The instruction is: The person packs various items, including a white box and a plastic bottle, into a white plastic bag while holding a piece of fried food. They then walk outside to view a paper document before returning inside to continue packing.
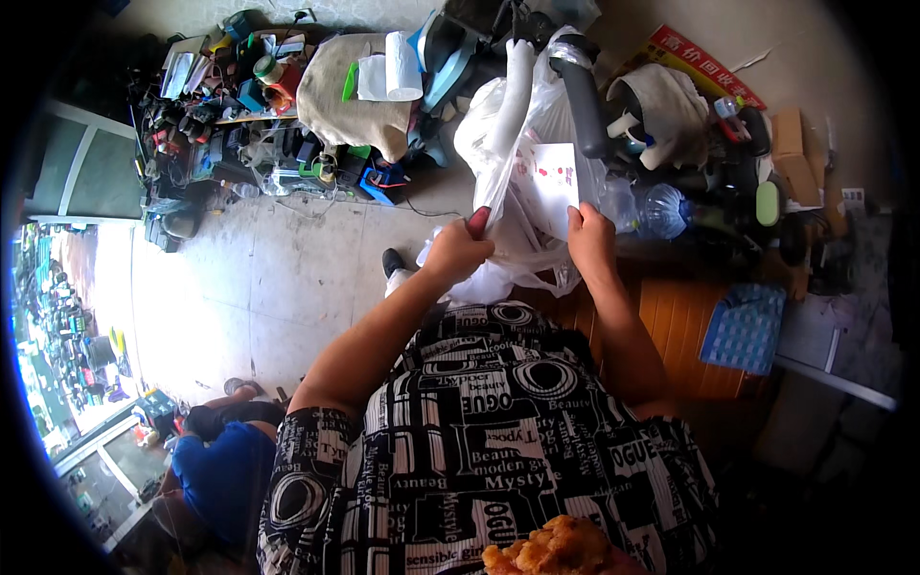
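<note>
In the middle of the view my left hand (460, 248) grips the edge of a white plastic bag (478, 118), with a small dark red object at its fingers. My right hand (592, 233) pinches the lower right corner of a white printed sheet or card (555, 180), which lies partly against the bag. The bag hangs between a white padded bar (512, 97) and a grey padded bar (583, 104), its lower part bunched up in front of my body. What is inside the bag is mostly hidden.
A cloth-covered stool (345, 79) bears a paper roll (402, 68). Large plastic bottles (665, 210) lie right of my right hand, above a wooden slatted surface (679, 316) with a blue checked cloth (744, 327). Tools crowd the left shelf. A person in blue (226, 478) is at lower left.
</note>
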Action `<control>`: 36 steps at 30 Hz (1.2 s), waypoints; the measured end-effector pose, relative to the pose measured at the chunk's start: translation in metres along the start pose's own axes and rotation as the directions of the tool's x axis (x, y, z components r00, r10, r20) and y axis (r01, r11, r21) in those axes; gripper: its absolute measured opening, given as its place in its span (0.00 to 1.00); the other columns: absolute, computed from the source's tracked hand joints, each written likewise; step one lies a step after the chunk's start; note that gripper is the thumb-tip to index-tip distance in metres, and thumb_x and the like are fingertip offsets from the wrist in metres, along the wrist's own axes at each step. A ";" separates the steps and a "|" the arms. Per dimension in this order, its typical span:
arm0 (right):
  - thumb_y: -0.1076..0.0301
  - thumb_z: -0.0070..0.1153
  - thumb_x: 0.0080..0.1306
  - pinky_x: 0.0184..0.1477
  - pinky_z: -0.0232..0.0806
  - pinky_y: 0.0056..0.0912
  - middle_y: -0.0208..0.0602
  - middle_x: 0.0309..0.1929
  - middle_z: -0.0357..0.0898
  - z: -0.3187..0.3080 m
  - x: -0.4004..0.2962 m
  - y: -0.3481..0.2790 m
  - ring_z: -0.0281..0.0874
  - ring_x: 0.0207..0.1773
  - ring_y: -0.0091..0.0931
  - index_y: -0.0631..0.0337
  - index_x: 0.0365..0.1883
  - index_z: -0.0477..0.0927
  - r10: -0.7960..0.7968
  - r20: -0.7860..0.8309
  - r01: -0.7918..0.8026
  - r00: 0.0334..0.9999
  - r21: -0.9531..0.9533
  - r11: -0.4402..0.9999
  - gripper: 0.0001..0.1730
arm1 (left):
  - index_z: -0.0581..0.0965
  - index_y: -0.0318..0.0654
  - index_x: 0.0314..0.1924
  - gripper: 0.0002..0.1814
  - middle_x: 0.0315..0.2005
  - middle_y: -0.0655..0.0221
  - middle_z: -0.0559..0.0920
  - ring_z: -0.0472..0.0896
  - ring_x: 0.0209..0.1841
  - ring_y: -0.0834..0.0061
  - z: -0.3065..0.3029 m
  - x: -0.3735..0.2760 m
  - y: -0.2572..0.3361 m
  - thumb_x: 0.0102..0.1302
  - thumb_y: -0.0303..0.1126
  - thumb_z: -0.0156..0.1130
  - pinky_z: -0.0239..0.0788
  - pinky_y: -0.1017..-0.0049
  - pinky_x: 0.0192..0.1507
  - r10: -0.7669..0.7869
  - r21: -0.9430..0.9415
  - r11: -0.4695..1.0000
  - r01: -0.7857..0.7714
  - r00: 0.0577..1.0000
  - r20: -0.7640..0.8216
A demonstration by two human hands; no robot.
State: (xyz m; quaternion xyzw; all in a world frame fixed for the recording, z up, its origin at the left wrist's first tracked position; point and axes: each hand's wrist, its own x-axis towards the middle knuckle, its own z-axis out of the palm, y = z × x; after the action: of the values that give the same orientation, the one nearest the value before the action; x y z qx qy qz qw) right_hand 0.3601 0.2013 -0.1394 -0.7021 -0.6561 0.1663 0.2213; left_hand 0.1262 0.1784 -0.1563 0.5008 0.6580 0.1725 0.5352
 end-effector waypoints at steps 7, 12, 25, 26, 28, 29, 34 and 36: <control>0.64 0.52 0.67 0.34 0.67 0.51 0.58 0.27 0.76 -0.001 -0.001 -0.001 0.75 0.34 0.55 0.67 0.26 0.74 0.017 0.010 -0.017 1.000 0.007 1.000 0.15 | 0.78 0.27 0.31 0.19 0.26 0.49 0.82 0.83 0.33 0.55 0.003 0.001 -0.005 0.50 0.40 0.64 0.72 0.63 0.39 0.017 0.000 1.000 -0.017 1.000 -0.009; 0.68 0.53 0.66 0.34 0.68 0.49 0.55 0.27 0.78 0.007 0.001 0.004 0.77 0.34 0.52 0.65 0.32 0.73 0.060 -0.063 -0.052 0.996 0.123 0.991 0.08 | 0.78 0.27 0.33 0.21 0.27 0.48 0.82 0.83 0.35 0.54 -0.004 -0.002 0.002 0.50 0.41 0.63 0.72 0.63 0.41 -0.009 0.015 1.000 0.009 1.000 0.028; 0.73 0.52 0.63 0.43 0.72 0.40 0.39 0.34 0.76 -0.007 -0.002 -0.025 0.76 0.44 0.41 0.55 0.34 0.78 -0.273 0.056 0.268 0.960 -0.445 0.855 0.04 | 0.77 0.27 0.34 0.20 0.29 0.46 0.82 0.82 0.37 0.50 -0.008 0.000 0.004 0.50 0.41 0.62 0.71 0.61 0.43 0.003 0.055 0.998 -0.003 1.000 0.008; 0.73 0.51 0.63 0.42 0.73 0.39 0.39 0.35 0.78 -0.002 -0.001 -0.023 0.78 0.44 0.40 0.56 0.35 0.79 -0.182 0.136 0.226 0.974 -0.489 0.842 0.06 | 0.77 0.27 0.34 0.20 0.29 0.46 0.82 0.82 0.37 0.50 -0.009 -0.001 0.006 0.50 0.41 0.62 0.71 0.61 0.43 0.006 0.057 0.998 -0.006 1.000 0.007; 0.72 0.49 0.62 0.41 0.75 0.37 0.40 0.36 0.81 0.010 0.001 -0.023 0.81 0.43 0.38 0.59 0.38 0.80 0.009 0.278 0.159 0.961 -0.576 0.802 0.09 | 0.77 0.27 0.34 0.20 0.29 0.46 0.82 0.82 0.38 0.50 -0.010 -0.002 0.008 0.50 0.41 0.62 0.71 0.60 0.43 0.012 0.064 0.998 -0.012 1.000 -0.001; 0.73 0.49 0.62 0.41 0.76 0.37 0.41 0.36 0.82 0.014 0.000 -0.024 0.82 0.43 0.38 0.61 0.37 0.80 0.051 0.288 0.126 0.956 -0.560 0.819 0.09 | 0.77 0.27 0.33 0.20 0.29 0.46 0.82 0.82 0.38 0.50 -0.008 -0.001 0.005 0.50 0.41 0.62 0.71 0.60 0.43 0.016 0.072 0.997 -0.016 1.000 -0.001; 0.74 0.50 0.61 0.41 0.76 0.38 0.50 0.34 0.84 0.027 0.002 -0.033 0.84 0.40 0.39 0.65 0.35 0.81 0.053 0.284 0.095 0.957 -0.483 0.870 0.08 | 0.77 0.28 0.33 0.20 0.29 0.44 0.82 0.82 0.38 0.48 -0.006 -0.003 0.007 0.50 0.41 0.61 0.71 0.59 0.43 0.024 0.075 0.997 -0.025 1.000 0.010; 0.73 0.49 0.61 0.41 0.76 0.39 0.49 0.34 0.84 0.034 0.004 -0.032 0.84 0.40 0.40 0.64 0.36 0.81 0.033 0.280 0.111 0.959 -0.481 0.870 0.09 | 0.77 0.27 0.33 0.20 0.29 0.44 0.82 0.82 0.38 0.48 -0.005 -0.003 0.007 0.50 0.41 0.62 0.71 0.59 0.43 0.032 0.097 0.995 -0.033 0.999 0.006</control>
State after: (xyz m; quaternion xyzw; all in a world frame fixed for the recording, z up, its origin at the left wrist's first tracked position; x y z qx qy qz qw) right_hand 0.3159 0.2097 -0.1509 -0.6911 -0.7154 0.0865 -0.0559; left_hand 0.1251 0.1802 -0.1475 0.5374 0.6561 0.1478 0.5088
